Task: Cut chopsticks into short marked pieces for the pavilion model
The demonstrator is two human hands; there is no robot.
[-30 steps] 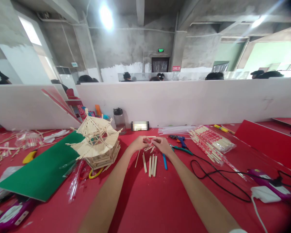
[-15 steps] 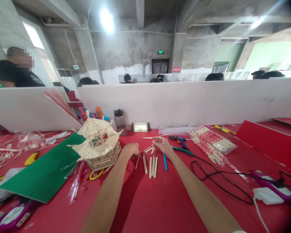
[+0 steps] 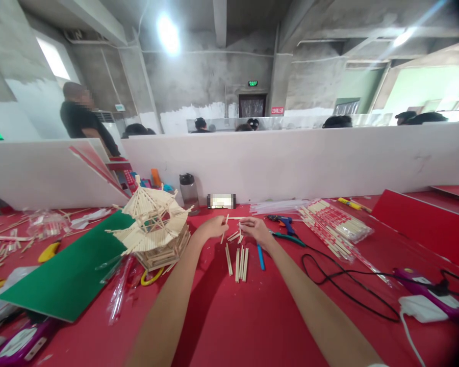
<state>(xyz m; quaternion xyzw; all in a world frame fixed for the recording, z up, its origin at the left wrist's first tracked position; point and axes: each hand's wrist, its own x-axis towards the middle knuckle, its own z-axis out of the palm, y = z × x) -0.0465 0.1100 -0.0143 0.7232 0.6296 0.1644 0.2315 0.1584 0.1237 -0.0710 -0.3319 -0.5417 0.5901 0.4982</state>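
Between the fingertips of my left hand (image 3: 215, 227) is a thin wooden stick (image 3: 225, 229), held nearly upright above the red table. My right hand (image 3: 254, 229) pinches a short wooden stick (image 3: 240, 229) just to the right of it. Below the hands lie short loose sticks (image 3: 233, 236) and longer sticks side by side (image 3: 241, 265). A blue strip (image 3: 260, 257) rests under my right wrist. Left of my left forearm stands a pavilion model of sticks (image 3: 153, 224) with a layered roof.
A green board (image 3: 69, 270) lies at the left. Behind the hands are a bottle (image 3: 188, 189) and a white partition (image 3: 290, 163). To the right are a glue gun (image 3: 285, 223), bagged sticks (image 3: 336, 224), black cable (image 3: 348, 285) and a purple power strip (image 3: 436, 290). A person stands beyond the partition.
My left hand has moved up and right, raising its stick from the table towards my right hand. My right hand has shifted slightly. The person beyond the partition has moved right.
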